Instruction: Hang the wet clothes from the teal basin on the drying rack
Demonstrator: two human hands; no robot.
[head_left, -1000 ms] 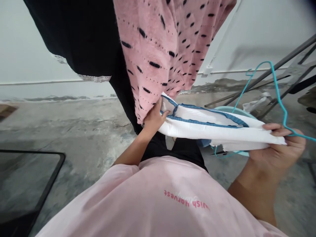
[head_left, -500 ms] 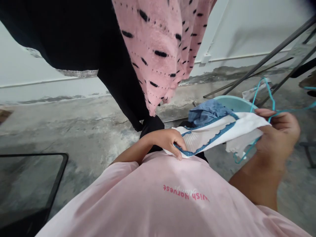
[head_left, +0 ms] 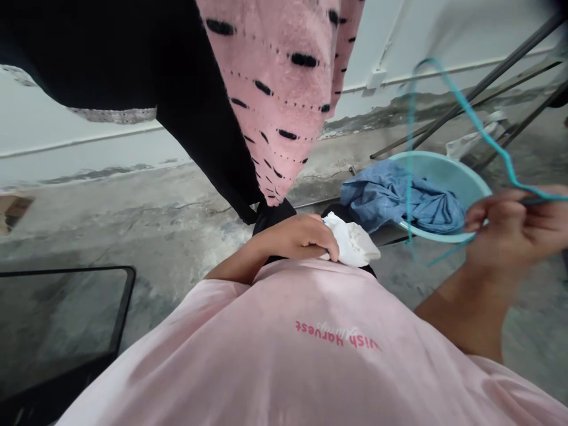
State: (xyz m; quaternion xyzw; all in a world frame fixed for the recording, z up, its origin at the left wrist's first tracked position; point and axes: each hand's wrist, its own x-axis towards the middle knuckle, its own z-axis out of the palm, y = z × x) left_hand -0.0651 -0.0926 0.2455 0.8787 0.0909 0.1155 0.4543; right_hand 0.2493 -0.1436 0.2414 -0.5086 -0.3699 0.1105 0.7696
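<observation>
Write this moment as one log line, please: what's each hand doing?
left hand: presses bunched white cloth to chest | right hand: pinches teal hanger | behind: basin with blue garment

Head-worn view, downward, close in
</observation>
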